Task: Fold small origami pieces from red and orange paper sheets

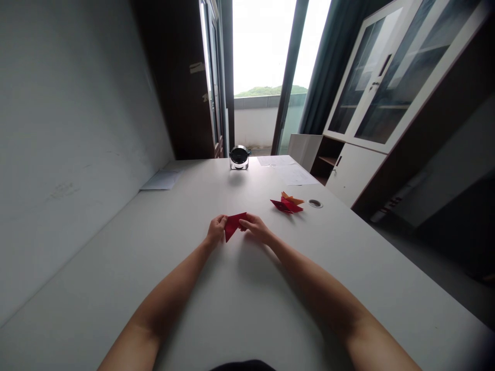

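Above the middle of a white table (240,309), a folded red sheet (233,223), apparently paper, spans the space between a person's two bare hands. The left hand (217,229) pinches its left edge, thumb and fingers closed together; the right hand (253,226) closes thumb and fingers on its right side, while one pointed corner hangs free toward the wearer. Whether that corner touches the tabletop cannot be told. The piece looks light and thin, probably crisp along its creases yet easy to bend, dent or tear, and its smooth faces may slip a little under dry fingertips. A soft pinch at the folded edges, where layers likely stack thickest, seems the safest hold. Beyond the right hand, red and orange folded pieces (287,204) lie near a round cable hole (315,204).
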A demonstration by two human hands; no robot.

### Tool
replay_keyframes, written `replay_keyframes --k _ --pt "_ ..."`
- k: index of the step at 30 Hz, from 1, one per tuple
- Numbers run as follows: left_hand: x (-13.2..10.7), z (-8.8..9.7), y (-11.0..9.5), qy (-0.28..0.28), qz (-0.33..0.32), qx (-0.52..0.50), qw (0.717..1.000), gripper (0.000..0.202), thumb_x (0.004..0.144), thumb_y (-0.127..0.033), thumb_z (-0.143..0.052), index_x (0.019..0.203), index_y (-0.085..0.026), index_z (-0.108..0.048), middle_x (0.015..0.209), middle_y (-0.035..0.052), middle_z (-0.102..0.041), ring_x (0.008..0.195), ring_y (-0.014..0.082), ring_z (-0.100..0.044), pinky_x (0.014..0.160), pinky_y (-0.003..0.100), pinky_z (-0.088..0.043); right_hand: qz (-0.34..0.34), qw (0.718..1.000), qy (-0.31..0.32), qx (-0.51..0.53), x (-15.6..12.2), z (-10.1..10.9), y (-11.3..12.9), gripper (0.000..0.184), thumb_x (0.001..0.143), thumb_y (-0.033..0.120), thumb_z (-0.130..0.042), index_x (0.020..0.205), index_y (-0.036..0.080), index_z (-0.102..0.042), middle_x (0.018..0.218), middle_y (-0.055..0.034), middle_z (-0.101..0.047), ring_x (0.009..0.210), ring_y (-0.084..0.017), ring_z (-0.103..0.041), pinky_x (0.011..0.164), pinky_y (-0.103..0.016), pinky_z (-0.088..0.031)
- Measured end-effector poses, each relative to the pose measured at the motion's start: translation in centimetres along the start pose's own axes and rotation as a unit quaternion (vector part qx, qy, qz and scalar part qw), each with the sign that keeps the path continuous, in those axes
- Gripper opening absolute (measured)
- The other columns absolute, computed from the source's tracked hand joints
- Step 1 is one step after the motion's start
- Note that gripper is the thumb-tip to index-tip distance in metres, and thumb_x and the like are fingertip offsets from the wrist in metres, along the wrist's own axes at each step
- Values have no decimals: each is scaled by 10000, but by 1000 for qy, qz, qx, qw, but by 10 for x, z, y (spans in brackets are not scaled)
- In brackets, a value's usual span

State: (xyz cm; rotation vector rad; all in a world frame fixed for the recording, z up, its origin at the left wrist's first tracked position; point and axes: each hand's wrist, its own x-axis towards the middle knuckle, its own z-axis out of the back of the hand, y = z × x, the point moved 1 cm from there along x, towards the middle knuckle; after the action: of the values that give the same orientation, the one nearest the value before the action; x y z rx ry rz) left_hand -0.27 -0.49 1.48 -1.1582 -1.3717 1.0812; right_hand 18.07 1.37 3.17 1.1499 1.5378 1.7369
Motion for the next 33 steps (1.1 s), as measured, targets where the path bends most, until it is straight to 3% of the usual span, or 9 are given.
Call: replay_keyframes --k 7,17,23,29,33 --pt "-4 -10 -7 6 42 -97 994 369 802 -501 -654 817 -141 -576 671 17 -634 563 125 -570 543 237 -436 7 999 50 16 -5 -9 12 335 829 448 -693 977 148 -671 818 -44 -647 707 -146 -587 674 -293 -482" --pt "-5 -11 -9 20 35 -18 999 332 825 -477 -589 740 -156 -577 614 -19 -552 527 91 -448 518 217 -341 22 1000 3 5 1 -9 7 364 806 505 -702 927 165 -657 763 -31 -631 662 -147 -575 649 -302 -488" --pt "-4 -12 -6 57 55 1 997 371 830 -518 -573 743 -157 -582 567 -29 -508 482 86 -392 491 222 -302 22 1000 15 13 3 -7 3 335 829 479 -673 950 166 -654 810 -46 -654 676 -152 -585 655 -306 -490" --pt "-1 -7 -1 -9 1 35 999 386 840 -537 -567 714 -172 -554 552 -30 -486 486 95 -403 482 217 -303 11 1000 -18 18 2 -7 0 225 797 334 -645 935 155 -646 753 -18 -643 652 -136 -572 640 -279 -476" --pt "-3 -7 0 -12 -21 70 997 390 851 -529 -566 684 -177 -551 537 -24 -490 482 102 -418 485 217 -313 1 1000 -20 -10 3 -9 -5 260 791 335 -615 977 156 -643 880 -57 -698 741 -173 -629 677 -301 -505"
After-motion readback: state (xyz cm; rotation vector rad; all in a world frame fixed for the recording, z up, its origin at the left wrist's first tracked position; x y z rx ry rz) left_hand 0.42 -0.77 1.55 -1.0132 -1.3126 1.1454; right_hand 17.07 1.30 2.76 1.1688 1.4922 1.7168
